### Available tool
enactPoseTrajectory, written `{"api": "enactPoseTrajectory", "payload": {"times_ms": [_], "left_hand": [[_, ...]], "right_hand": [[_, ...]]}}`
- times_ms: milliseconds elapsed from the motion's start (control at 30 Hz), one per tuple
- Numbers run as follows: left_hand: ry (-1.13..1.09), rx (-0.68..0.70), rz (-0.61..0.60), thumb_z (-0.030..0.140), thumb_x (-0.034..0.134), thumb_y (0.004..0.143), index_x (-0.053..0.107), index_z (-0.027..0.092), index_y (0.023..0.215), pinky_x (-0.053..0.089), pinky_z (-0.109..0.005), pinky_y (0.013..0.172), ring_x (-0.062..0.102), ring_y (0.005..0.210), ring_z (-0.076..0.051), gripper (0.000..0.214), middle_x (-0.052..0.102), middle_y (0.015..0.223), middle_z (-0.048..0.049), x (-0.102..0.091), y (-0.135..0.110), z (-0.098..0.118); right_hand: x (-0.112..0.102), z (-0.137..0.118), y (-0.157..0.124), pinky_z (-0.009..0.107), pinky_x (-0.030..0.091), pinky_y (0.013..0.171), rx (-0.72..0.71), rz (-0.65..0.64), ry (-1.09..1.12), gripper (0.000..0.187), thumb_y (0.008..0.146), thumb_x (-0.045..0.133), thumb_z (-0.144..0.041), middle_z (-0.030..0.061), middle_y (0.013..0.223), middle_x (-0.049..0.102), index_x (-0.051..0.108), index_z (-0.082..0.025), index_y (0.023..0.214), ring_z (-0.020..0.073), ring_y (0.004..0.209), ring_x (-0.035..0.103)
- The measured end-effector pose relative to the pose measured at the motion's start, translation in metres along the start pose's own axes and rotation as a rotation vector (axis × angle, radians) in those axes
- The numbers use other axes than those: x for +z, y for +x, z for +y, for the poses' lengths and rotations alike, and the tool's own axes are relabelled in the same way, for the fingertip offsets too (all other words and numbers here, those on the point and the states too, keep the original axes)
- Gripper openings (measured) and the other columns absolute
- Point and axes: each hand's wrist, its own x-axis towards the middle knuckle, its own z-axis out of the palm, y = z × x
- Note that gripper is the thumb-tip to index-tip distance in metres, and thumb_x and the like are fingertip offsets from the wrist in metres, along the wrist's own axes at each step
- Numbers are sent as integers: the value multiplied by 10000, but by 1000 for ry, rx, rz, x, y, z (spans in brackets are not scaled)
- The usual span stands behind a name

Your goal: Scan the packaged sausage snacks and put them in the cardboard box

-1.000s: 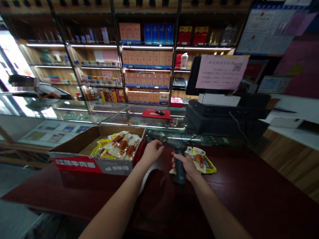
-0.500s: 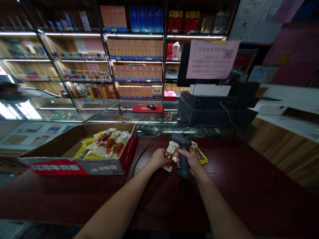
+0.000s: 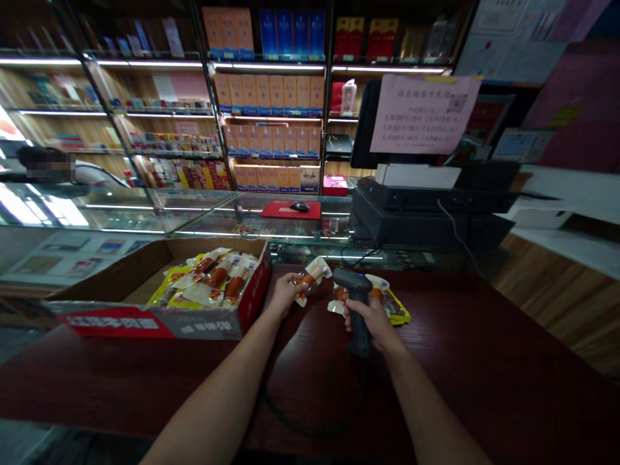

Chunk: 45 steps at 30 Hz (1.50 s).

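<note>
Between the fingers of my left hand (image 3: 285, 296) is a clear-and-white sealed snack packet (image 3: 312, 274) with a brown, sausage-like piece inside. My right hand (image 3: 372, 315) is wrapped around the handle of a dark barcode scanner (image 3: 357, 303), its head pointing away from me. Behind and beside the scanner lie more snack packets (image 3: 378, 284), one with yellow edges (image 3: 400, 312); the scanner and hand partly hide them. To the left stands an open cardboard box (image 3: 203, 328) holding several similar packets (image 3: 217, 274).
The scanner's cable (image 3: 310, 429) loops over the dark red tabletop (image 3: 300, 374). Beyond it are a glass counter with a mouse (image 3: 299, 206) on a red mat (image 3: 271, 209), and a monitor with a pink notice (image 3: 421, 116). Another person (image 3: 92, 174) is at the far left.
My left hand has moved left with its packet, away from the scanner and the packets on the table. The scanner stays in my right hand. The other person shows more at the left.
</note>
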Motion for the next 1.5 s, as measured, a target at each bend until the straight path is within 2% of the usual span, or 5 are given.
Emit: {"api": "enactPoseTrajectory", "payload": {"times_ms": [500, 1133, 1333, 1400, 1500], "left_hand": [[-71, -28, -1, 257, 770, 417, 579, 118, 753, 416, -228, 469, 547, 471, -115, 410, 609, 599, 0, 3, -5, 3], [-82, -28, 34, 246, 778, 398, 595, 114, 740, 419, -229, 508, 542, 496, -109, 409, 609, 608, -1, 4, -7, 5], [-48, 66, 79, 263, 732, 465, 609, 119, 746, 418, -238, 528, 536, 514, -115, 339, 605, 615, -3, 6, -19, 35], [39, 157, 123, 266, 719, 494, 624, 125, 754, 421, -242, 554, 551, 550, -127, 311, 615, 639, -9, -1, -24, 55], [263, 304, 244, 265, 689, 557, 636, 139, 772, 434, -260, 636, 584, 645, -154, 255, 641, 697, -23, -25, -31, 87]], "right_hand": [[0, 8, 6, 209, 455, 356, 18, 38, -85, 192, 666, 635, -324, -19, 457, 572, 552, -156, 625, 106, 365, 533], [1, 7, 3, 212, 460, 367, 11, 35, -31, 179, 652, 667, -305, -18, 503, 595, 572, -157, 683, 112, 387, 548], [17, 6, 2, 222, 455, 354, 50, -18, 80, 242, 630, 685, -338, -20, 510, 601, 580, -153, 746, 111, 373, 533], [27, 0, 0, 222, 454, 355, 48, -54, 101, 265, 622, 690, -331, -18, 522, 608, 583, -153, 786, 112, 380, 536], [48, -14, -1, 224, 453, 359, 35, -128, 95, 268, 615, 689, -324, -10, 527, 607, 587, -144, 787, 111, 387, 535]]}}
